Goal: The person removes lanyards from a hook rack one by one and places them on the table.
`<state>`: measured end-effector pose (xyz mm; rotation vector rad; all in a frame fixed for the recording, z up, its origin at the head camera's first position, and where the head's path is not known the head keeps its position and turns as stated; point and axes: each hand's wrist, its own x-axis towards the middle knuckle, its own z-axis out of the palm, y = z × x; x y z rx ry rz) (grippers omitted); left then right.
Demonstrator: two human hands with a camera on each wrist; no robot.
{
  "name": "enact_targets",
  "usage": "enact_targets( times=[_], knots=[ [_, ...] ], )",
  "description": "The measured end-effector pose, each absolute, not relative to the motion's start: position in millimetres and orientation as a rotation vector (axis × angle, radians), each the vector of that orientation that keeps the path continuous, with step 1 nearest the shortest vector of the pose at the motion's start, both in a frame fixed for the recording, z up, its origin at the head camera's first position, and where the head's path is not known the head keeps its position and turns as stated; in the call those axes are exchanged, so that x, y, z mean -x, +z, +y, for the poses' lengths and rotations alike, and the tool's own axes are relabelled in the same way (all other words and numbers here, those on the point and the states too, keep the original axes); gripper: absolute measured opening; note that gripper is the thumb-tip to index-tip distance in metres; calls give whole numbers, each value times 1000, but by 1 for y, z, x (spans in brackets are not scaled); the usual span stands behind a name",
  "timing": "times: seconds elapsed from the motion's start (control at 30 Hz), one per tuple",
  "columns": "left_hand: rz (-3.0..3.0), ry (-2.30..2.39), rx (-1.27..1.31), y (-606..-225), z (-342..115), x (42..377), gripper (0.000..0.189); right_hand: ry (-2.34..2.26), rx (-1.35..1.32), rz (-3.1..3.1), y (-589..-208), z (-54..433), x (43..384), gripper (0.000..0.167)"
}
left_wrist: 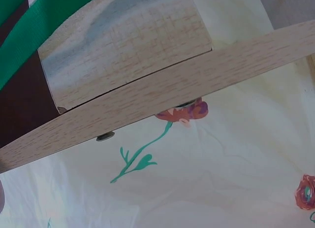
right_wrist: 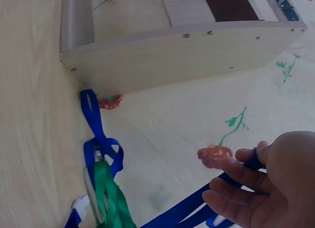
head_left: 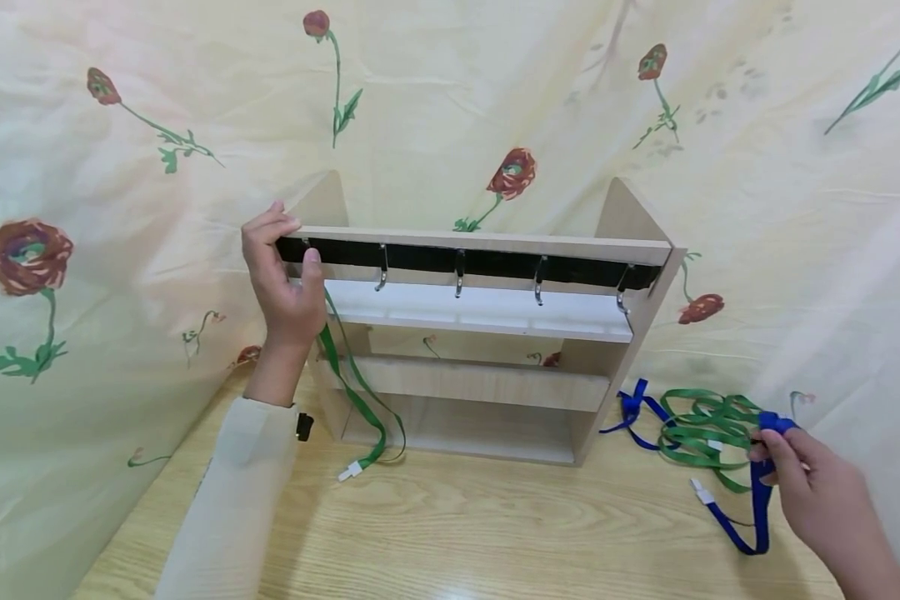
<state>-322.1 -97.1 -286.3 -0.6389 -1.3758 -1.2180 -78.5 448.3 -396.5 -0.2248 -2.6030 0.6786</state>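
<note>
A small wooden rack [head_left: 487, 383] stands on the table, with a black strip carrying several metal hooks [head_left: 460, 275] along its upper front. My left hand [head_left: 285, 283] grips the rack's upper left corner, thumb in front and fingers at the top edge. From the left end, by that hand, a green lanyard [head_left: 360, 404] hangs down to a white clip near the table. Off to the right, my right hand [head_left: 817, 475] pinches a blue lanyard [head_left: 762, 508] between thumb and fingers. In the right wrist view, the blue strap [right_wrist: 182, 208] trails down from the fingers.
Beside the rack's right side lies a pile of green lanyards [head_left: 708, 425], with another blue lanyard [head_left: 632, 408] next to it. Flower-patterned cloth [head_left: 435, 100] hangs behind and on both sides. The wood-grain table [head_left: 450, 525] runs in front of the rack.
</note>
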Motion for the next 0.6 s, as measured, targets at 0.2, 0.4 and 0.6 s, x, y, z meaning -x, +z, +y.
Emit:
enact_targets(
  times=[0.2,0.4,0.6],
  knots=[
    [-1368,-1221,643,-287,-97,322,49,592,133,-2780,-409,458,85,29],
    [-1361,-1227,655,-288,-96,323,49,674,152,-2977,-420,467,92,38],
    [-1367,-1219,650,-288,-97,323,49,664,144,-3176,-432,474,99,38]
  ],
)
